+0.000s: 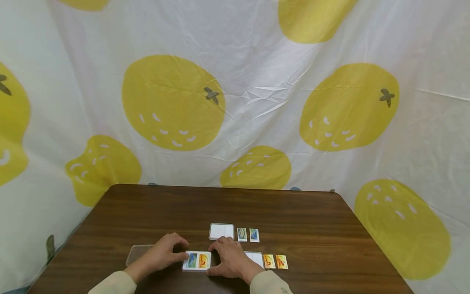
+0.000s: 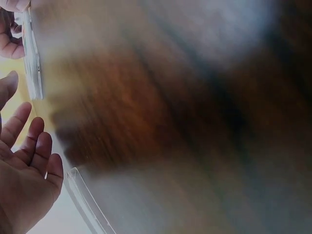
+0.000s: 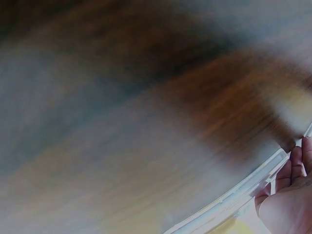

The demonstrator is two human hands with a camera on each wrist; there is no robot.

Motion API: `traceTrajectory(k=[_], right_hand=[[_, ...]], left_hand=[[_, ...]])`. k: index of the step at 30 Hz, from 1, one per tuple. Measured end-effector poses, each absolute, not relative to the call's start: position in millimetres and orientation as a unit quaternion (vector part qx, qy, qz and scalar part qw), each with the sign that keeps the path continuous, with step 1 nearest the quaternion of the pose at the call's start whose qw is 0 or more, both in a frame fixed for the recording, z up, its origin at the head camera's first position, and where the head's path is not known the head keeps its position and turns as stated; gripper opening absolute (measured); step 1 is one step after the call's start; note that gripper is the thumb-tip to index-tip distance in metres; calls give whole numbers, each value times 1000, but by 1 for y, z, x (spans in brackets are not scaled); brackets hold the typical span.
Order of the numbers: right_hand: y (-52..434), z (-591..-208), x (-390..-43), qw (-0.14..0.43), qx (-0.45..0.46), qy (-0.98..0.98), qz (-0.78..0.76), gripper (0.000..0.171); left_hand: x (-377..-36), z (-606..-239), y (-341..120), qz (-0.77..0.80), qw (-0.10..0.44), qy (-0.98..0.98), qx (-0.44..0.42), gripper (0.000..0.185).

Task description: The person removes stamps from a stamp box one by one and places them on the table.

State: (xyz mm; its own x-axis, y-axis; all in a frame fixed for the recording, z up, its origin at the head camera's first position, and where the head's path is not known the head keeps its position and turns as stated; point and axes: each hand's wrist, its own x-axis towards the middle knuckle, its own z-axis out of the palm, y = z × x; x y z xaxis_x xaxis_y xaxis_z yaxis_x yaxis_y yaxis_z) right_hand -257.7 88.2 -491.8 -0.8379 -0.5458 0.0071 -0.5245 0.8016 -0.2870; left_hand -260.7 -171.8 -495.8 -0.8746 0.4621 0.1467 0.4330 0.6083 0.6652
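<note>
A clear card case (image 1: 197,261) lies near the table's front edge, with a blue-green card and an orange card showing inside it. My left hand (image 1: 175,250) reaches its left edge with the fingertips; in the left wrist view its fingers (image 2: 30,146) are fairly straight and just short of the case's edge (image 2: 33,66). On the other side, my right hand (image 1: 221,258) holds the case's right end, fingers at the far corner and thumb along the near edge. The right wrist view shows those fingers (image 3: 292,168) lying on the clear rim (image 3: 243,195).
A clear lid (image 1: 136,253) lies left of my left hand. One white tray (image 1: 221,231) sits further back with two cards (image 1: 247,234) beside it. Another white tray (image 1: 256,257) sits right of my right hand, next to two orange cards (image 1: 275,261). A lemon-print cloth (image 1: 235,102) hangs behind the wooden table (image 1: 293,216).
</note>
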Motion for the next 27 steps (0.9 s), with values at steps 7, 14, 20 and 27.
traceTrajectory(k=[7,14,20,27], right_hand=[[88,-491,-257,38,-283,948,-140,56],[88,-492,-257,35,-284,948,-143,56],[88,-492,-258,37,-283,947,-145,56],[88,-493,-257,38,-282,947,-145,57]], left_hand=[[-261,-496,-169,356,12,902,244,32],[-261,-497,-166,356,12,902,246,31],[-263,-499,-166,347,11,907,240,30],[-261,-498,-163,354,15,905,236,29]])
